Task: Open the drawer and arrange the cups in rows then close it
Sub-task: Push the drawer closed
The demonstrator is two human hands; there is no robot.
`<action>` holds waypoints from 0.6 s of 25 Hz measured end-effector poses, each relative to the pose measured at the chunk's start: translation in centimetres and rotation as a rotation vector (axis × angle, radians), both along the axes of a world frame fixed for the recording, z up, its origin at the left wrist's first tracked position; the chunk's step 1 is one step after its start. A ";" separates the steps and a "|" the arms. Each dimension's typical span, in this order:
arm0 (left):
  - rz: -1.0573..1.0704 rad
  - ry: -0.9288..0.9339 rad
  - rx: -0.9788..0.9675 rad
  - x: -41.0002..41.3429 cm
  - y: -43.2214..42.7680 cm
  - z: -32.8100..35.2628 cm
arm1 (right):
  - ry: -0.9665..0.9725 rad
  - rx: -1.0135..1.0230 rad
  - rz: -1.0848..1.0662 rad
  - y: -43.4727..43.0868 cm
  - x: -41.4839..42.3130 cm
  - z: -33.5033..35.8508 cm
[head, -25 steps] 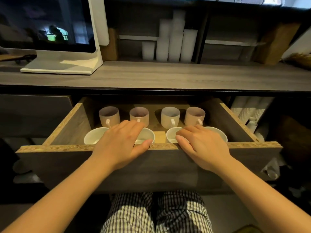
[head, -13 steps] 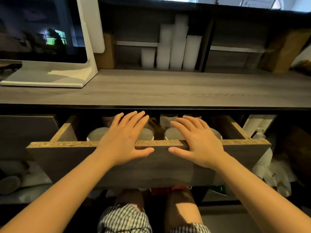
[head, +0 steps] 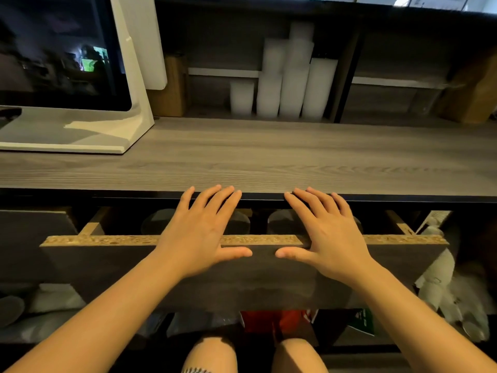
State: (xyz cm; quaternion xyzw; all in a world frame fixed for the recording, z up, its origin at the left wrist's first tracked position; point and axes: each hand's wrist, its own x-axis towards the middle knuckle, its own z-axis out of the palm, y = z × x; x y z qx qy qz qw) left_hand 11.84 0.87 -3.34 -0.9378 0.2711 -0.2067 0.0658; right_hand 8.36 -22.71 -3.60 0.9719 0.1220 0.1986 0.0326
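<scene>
Closing is nearly done: the drawer (head: 242, 275) sits mostly under the surface (head: 269, 160), with only dim cups (head: 158, 222) showing in the gap beyond our fingers (head: 215, 203). We press the left hand (head: 199, 238) and right hand (head: 328, 238) flat on its front, fingers spread, gripping nothing. A second ago the rows stood fully exposed; now just a last push seems left.

grey wood counter (head: 269, 157), white monitor stand (head: 80, 135)
</scene>
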 end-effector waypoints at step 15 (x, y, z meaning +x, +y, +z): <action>0.134 -0.295 -0.231 2.4 -2.7 -2.1 | -0.385 0.199 -0.097 1.8 3.7 -1.9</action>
